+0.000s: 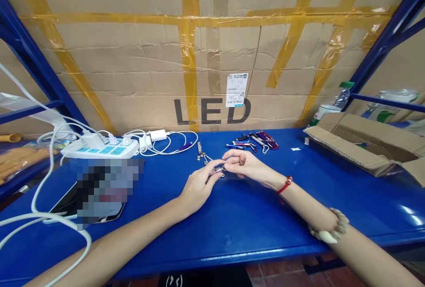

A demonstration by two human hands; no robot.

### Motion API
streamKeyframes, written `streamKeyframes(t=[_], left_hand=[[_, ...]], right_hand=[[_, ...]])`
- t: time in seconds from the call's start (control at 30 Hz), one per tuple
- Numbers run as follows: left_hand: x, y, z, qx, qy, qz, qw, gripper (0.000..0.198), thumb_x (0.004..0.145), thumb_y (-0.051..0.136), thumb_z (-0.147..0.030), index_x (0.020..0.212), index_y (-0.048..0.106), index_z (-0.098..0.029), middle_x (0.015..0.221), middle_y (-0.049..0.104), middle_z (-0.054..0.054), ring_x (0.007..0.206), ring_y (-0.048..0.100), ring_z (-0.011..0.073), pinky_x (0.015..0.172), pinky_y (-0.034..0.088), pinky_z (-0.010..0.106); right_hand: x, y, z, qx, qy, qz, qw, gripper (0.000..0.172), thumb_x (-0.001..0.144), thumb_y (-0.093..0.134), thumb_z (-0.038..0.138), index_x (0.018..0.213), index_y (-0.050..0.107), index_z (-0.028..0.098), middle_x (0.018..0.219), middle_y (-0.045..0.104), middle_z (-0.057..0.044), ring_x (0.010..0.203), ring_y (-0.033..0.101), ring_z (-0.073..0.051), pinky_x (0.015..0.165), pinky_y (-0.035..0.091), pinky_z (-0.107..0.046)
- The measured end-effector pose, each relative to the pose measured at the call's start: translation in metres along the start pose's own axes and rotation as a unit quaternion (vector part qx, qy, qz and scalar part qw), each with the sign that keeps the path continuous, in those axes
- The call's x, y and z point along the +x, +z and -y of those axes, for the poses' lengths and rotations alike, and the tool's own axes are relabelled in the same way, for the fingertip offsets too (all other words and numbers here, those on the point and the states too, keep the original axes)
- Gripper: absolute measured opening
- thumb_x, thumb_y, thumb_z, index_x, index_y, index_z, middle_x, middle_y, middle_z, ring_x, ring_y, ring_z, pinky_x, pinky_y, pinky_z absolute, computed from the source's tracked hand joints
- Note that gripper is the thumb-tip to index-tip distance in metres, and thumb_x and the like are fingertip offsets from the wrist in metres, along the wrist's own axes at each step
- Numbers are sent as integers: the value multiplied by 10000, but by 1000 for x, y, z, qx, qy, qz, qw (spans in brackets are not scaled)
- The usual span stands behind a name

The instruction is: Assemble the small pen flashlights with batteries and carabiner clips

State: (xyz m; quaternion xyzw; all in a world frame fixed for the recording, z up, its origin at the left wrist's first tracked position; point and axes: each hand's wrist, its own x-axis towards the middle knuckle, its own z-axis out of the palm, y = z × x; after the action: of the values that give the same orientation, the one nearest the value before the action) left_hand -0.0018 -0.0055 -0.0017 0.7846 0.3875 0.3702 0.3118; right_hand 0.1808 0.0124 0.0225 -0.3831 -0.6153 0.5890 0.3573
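Note:
My left hand (198, 186) and my right hand (245, 166) meet over the middle of the blue table (232, 220). Both pinch a small keychain flashlight (217, 171) with a dark red body, one hand at each end. A red cord circles my right wrist, and a bead bracelet sits further up that arm. Just beyond the hands lies a silver clip with small metal parts (202, 155). A cluster of several more keychain flashlights (255, 141) in red, blue, purple and silver lies behind my right hand.
A white power strip (101, 148) with plugs and white cables stands at the back left. A phone (86, 203) lies at the left front. An open cardboard box (365, 147) and a plastic bottle (332, 105) are at the right. A taped cardboard wall backs the table.

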Motion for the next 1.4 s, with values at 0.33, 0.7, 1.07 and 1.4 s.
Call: streamKeyframes(t=[0.33,0.7,1.07,1.4], left_hand=[[0,2,-1,26,14,-18,999,272,890,394,-302,1075,591,-268,1028,675,6,903,629,188,787,448,271],[3,-1,1,42,-22,30,998,260,903,330,-305,1017,557,-248,899,656,-1,800,597,171,720,426,266],[-1,-1,3,59,30,73,995,244,919,263,-244,855,493,-193,771,576,14,714,532,150,648,382,257],[-1,-2,5,81,73,79,991,243,900,336,-202,941,575,-186,879,632,41,804,568,161,733,426,267]], right_hand=[[4,-6,-7,-117,-90,-37,988,329,666,718,361,900,605,160,708,567,24,519,471,-50,437,361,-177],[3,0,-4,-238,-251,-84,934,93,662,736,274,736,734,219,718,658,-31,672,597,-139,611,477,-266],[2,-2,-10,-147,-206,-49,966,76,623,757,252,597,709,198,676,626,-13,601,565,-104,552,453,-229],[-1,-1,-9,-234,-174,-66,954,238,584,770,378,558,675,162,672,546,-2,630,516,-105,583,400,-245]])
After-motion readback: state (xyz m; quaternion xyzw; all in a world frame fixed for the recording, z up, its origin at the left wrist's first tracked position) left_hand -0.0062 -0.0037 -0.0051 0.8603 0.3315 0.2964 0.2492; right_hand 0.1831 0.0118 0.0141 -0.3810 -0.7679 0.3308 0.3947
